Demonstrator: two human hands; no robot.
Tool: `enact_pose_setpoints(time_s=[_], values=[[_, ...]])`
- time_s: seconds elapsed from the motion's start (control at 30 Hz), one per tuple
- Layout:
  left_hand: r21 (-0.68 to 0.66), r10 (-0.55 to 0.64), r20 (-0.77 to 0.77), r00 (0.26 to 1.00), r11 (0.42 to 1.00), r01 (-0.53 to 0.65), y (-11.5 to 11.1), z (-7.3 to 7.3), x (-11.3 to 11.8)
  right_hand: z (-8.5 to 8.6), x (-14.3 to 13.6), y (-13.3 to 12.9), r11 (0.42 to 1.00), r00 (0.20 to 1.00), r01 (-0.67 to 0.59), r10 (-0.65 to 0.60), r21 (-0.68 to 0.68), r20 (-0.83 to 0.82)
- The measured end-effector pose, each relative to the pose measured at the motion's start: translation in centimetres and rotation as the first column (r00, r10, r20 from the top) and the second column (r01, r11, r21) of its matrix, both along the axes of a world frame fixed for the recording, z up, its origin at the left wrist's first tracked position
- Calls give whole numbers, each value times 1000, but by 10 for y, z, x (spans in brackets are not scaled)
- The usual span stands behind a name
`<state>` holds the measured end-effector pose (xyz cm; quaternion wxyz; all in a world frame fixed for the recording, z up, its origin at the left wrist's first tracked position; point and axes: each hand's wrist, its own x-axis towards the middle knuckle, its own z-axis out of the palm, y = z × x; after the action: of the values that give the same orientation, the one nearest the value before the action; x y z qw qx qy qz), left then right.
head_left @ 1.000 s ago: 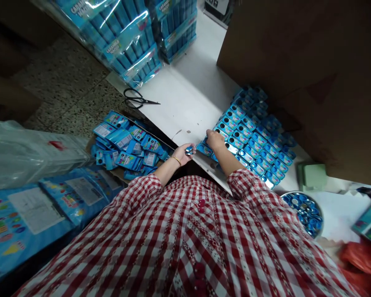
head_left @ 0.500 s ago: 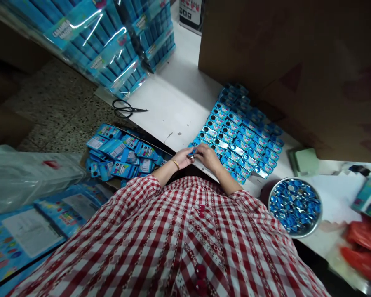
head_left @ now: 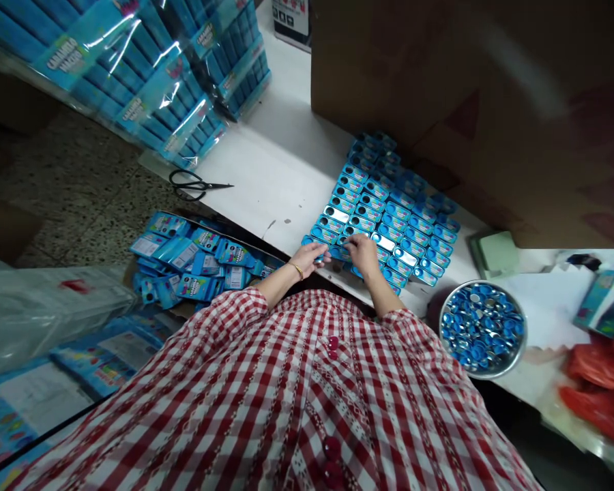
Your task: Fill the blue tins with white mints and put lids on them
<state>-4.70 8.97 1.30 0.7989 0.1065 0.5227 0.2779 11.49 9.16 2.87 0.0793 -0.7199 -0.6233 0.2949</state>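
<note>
My left hand (head_left: 308,259), with a gold bangle at the wrist, is closed at the near edge of the rows of small tins. A bit of blue shows between its fingers, seemingly a small blue tin (head_left: 320,259). Just right of it, my right hand (head_left: 364,254) reaches over the tins with thumb and fingers pinched together. What the pinch holds, if anything, is hidden. Several flat blue printed tins (head_left: 389,217) lie in close rows on the white table; most show a dark or blue round spot at one end, and some are plain silver on top.
A metal bowl (head_left: 522,341) of blue and silver round pieces stands right. Black scissors (head_left: 199,185) lie left on the table (head_left: 266,164). Blue packets (head_left: 199,283) fill a box below. Wrapped blue packs (head_left: 133,109) stand back left; a large cardboard box (head_left: 440,82) stands behind the tins.
My hands were together over a small shiny piece; now they are apart, the right one moved right and forward over the tins. The whole view has shifted slightly.
</note>
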Motion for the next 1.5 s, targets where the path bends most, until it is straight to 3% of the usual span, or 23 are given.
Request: enact_pose_setpoints(time_s=[0.07, 0.23, 0.33, 0.43, 0.5, 0.57, 0.67, 0.77, 0.87, 0.93, 1.0, 1.13, 1.3, 1.4, 1.5], values=[[8, 16, -15, 1000, 1000, -16, 3, -2, -5, -4, 1, 16, 996, 988, 42, -29, -83, 151], [32, 16, 42, 999, 999, -17, 8, 0, -15, -14, -7, 54, 939, 931, 67, 62, -336, 360], [68, -5, 48, 999, 998, 1, 10, 4, -16, -15, -7, 65, 922, 920, 67, 91, -382, 380], [132, -12, -81, 997, 991, 22, 11, 2, -12, -12, -4, 58, 934, 933, 41, 91, -355, 348], [176, -7, -175, 985, 984, 38, 12, -2, -7, -10, -6, 45, 971, 971, 30, 27, -236, 236], [208, -3, -238, 971, 977, 54, 13, -7, -2, -8, -11, 29, 990, 1000, 5, -8, -139, -21], [211, -29, -277, 960, 973, 90, 15, -10, 5, -8, -18, 14, 980, 902, -45, -43, -192, -430], [159, -62, -162, 985, 983, 89, 19, -7, 8, -6, -11, 16, 963, 829, 33, -176, -266, -531], [70, -19, -24, 1000, 997, 21, 22, -3, 4, -5, 4, 32, 967, 937, 186, -228, -174, -266], [26, 11, 17, 1000, 1000, -11, 23, -2, 0, -6, 11, 45, 975, 981, 194, -193, -104, 22], [14, 19, 59, 998, 1000, -19, 23, -3, -3, -9, 13, 60, 976, 966, 162, -126, -149, 228], [59, 33, 95, 995, 998, -39, 22, -2, -3, -17, 10, 87, 926, 939, 144, -16, -348, 345], [154, 51, -15, 999, 987, -48, 22, 1, 0, -14, 9, 91, 917, 923, 144, 11, -371, 385], [223, -21, -109, 994, 974, 45, 24, -2, 3, -8, 8, 69, 972, 967, 90, -33, -219, 252], [296, -153, -204, 967, 932, 210, 28, -8, 9, -6, 3, 43, 996, 982, -40, 24, -82, -189]])
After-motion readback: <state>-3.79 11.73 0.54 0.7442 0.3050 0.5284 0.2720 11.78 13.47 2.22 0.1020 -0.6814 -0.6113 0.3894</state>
